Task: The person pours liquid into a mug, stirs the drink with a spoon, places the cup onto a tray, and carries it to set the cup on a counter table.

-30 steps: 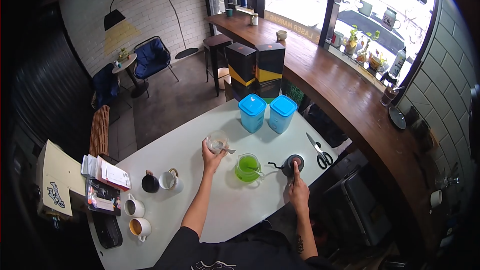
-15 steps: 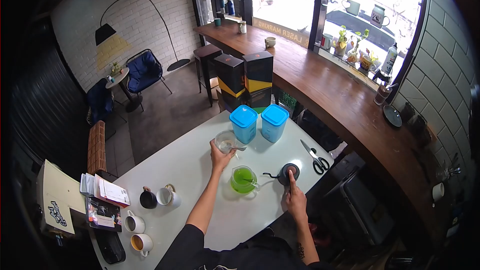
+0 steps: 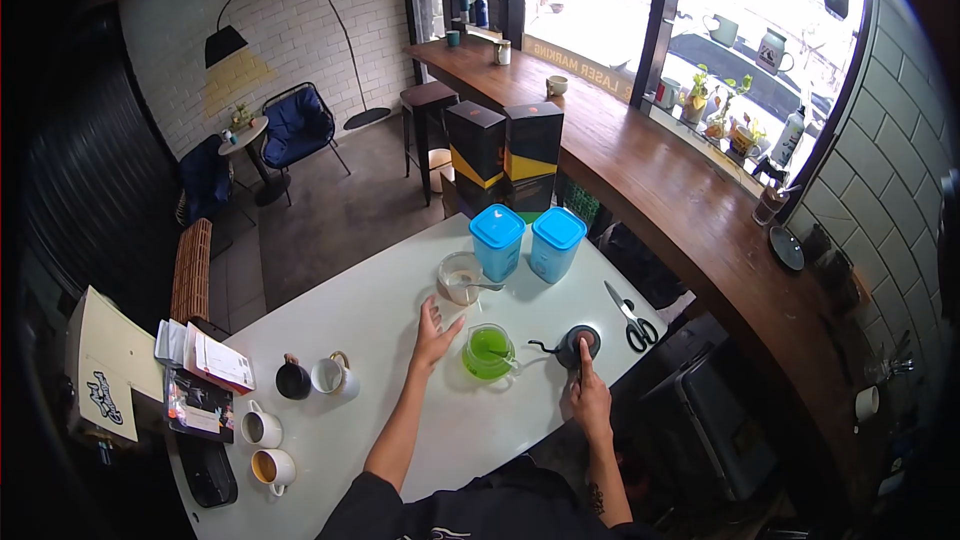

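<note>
My left hand (image 3: 433, 337) is open, fingers spread, with nothing in it. It hovers between a clear glass bowl (image 3: 456, 286) with a metal spoon (image 3: 485, 286) in it and a glass pitcher of bright green liquid (image 3: 487, 353). What looks like a handle or stirrer shows at the pitcher's right side. At the right, a small black gooseneck kettle (image 3: 580, 336) points its thin spout left. My right hand (image 3: 592, 403) is at the kettle, one finger stretched onto its lid and the others curled below; the handle itself is hidden.
Two blue lidded containers (image 3: 497, 240) stand behind the bowl, black boxes (image 3: 476, 145) beyond them. Black-handled scissors (image 3: 633, 323) lie by the table's right edge. Several mugs (image 3: 335, 377) and a box of papers (image 3: 204, 405) occupy the left. A wooden counter (image 3: 640, 160) runs along the window.
My left hand has let go of the glass bowl and drawn back toward me, its fingers opening. The bowl stays on the table. My right hand remains at the kettle; the view has shifted slightly.
</note>
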A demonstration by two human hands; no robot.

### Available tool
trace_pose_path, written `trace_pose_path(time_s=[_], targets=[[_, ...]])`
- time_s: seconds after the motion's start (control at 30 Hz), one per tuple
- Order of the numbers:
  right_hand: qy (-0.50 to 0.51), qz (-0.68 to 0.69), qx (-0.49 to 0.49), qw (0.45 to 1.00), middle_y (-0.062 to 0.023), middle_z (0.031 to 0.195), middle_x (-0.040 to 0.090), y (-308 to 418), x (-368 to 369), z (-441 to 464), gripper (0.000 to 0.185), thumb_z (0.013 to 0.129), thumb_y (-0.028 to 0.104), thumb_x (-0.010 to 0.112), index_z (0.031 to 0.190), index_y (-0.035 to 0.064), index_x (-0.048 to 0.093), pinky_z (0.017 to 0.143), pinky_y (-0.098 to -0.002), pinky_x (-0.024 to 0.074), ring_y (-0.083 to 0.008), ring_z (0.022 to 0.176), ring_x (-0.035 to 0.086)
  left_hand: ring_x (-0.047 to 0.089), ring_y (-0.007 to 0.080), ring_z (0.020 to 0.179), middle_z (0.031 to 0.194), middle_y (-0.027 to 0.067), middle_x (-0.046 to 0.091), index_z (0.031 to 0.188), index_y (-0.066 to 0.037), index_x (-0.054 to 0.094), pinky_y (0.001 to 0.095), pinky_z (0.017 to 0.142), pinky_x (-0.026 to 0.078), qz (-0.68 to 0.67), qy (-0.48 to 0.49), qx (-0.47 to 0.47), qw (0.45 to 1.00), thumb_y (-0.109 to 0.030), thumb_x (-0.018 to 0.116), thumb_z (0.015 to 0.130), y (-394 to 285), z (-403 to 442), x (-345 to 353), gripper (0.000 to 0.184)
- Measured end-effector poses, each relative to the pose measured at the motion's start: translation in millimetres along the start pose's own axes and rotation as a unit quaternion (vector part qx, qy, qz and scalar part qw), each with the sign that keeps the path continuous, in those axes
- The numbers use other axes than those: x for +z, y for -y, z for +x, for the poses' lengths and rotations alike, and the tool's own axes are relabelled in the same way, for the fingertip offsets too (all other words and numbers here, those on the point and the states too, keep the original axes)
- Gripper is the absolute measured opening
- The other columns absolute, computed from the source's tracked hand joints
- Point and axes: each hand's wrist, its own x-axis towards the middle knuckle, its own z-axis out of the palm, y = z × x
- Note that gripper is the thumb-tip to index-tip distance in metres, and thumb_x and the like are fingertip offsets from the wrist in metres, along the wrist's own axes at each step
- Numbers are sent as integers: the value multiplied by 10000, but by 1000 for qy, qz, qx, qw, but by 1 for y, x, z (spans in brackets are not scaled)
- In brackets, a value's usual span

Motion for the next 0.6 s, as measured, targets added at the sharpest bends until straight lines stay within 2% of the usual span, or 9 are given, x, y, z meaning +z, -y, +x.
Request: trace_pose_path(time_s=[0.03, 0.13, 0.2, 0.33, 0.4, 0.47, 0.5, 0.57, 0.6], targets=[[-4, -4, -3, 1000, -237, 851, 644, -1, 0, 1, 943, 837, -22, 562, 1593, 335, 124, 678, -550, 482, -452, 761, 642, 512, 309, 1286, 1434, 218, 431, 1497, -67, 261, 437, 1061, 447, -2, -3, -2, 1000, -175, 818, 828, -7, -17, -11, 877], [4, -19, -5, 1000, -242, 864, 651, -3, 0, 0, 949, 842, -17, 564, 1592, 347, 111, 675, -553, 481, -457, 765, 646, 528, 265, 1265, 1394, 191, 478, 1443, -39, 369, 400, 1058, 458, -124, 48, -21, 991, -127, 745, 896, -24, -60, -51, 670], [16, -31, -8, 999, -247, 880, 659, -5, 0, 0, 952, 843, -16, 564, 1591, 354, 105, 676, -555, 480, -462, 773, 648, 549, 226, 1242, 1349, 167, 527, 1378, -15, 458, 356, 1056, 459, -125, 55, 31, 990, -92, 684, 939, -38, -86, -79, 499], [-1, -20, -14, 1000, -278, 959, 680, -7, 3, 1, 969, 837, -49, 551, 1589, 359, 97, 680, -574, 476, -487, 812, 653, 563, 201, 1221, 1279, 127, 579, 1298, 7, 519, 345, 1065, 455, -96, -66, 111, 987, -78, 664, 949, -63, -123, -127, 388], [-1, -22, -7, 1000, -284, 971, 678, -4, 3, -1, 967, 836, -52, 550, 1589, 354, 100, 676, -574, 475, -493, 809, 650, 578, 246, 1201, 1246, 141, 595, 1271, -3, 542, 372, 1046, 466, -57, -116, 147, 981, -88, 678, 933, -63, -133, -150, 374], [-7, -14, -19, 1000, -284, 985, 677, -3, 3, 0, 974, 833, -61, 556, 1587, 359, 104, 678, -571, 479, -491, 817, 652, 570, 319, 1194, 1222, 172, 598, 1269, -18, 551, 426, 1050, 444, 234, -235, 238, 913, -102, 701, 900, -68, -146, -171, 406], [-10, -24, -12, 1000, -281, 987, 676, -3, 4, -1, 979, 832, -65, 560, 1586, 363, 106, 686, -569, 482, -489, 828, 652, 512, 382, 1236, 1287, 207, 546, 1288, -39, 552, 476, 1067, 401, 270, -262, 246, 893, -119, 724, 865, -59, -146, -181, 464], [-3, -44, 20, 999, -279, 988, 674, 1, 3, -2, 989, 826, -78, 571, 1582, 371, 119, 715, -569, 486, -487, 866, 650, 475, 383, 1275, 1327, 207, 509, 1300, -37, 544, 486, 1082, 383, 285, -296, 241, 879, -125, 728, 863, -53, -151, -192, 483], [-8, -57, 17, 998, -209, 966, 666, 2, 4, -3, 978, 826, -74, 572, 1589, 350, 131, 683, -521, 476, -421, 815, 655, 439, 384, 1313, 1367, 207, 473, 1312, -35, 535, 496, 1097, 366, 298, -326, 238, 865, -132, 732, 860, -49, -152, -198, 502]])
